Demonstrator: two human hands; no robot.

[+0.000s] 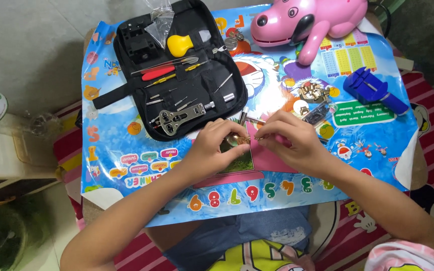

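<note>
Here, nearest the camera, both hands meet over a pink pad (267,159) at the table's front edge. The left hand (212,148) is closed around a small round metal piece, seemingly a watch (233,141), its fingers curled over the top so only a glint of brass-coloured metal shows. The right hand (290,140) is pinched shut, thumb and forefinger nipping something tiny at the watch's edge; whether that is a pin or a fine tool I cannot tell, it is too small.

To do this well, I judge the left hand should keep the watch pressed flat on the soft pad so it cannot spin, while the right works with light fingertip pressure only, close to the pad so any loose part drops onto pink foam and not the slick mat.

That mat (126,150) is glossy printed plastic, blue with cartoon figures and numerals, creased at its corners. Just beyond the hands lie small shiny steel parts (313,93). Farther left sits an open black fabric tool case (177,70), zip-edged, holding slim steel picks, a red-handled driver (157,73), a toothed metal wrench (179,116) and a rounded yellow knob (180,44). To the right stands a blocky blue plastic holder (372,90), and at the far edge a smooth pink plastic toy animal (307,20).
</note>
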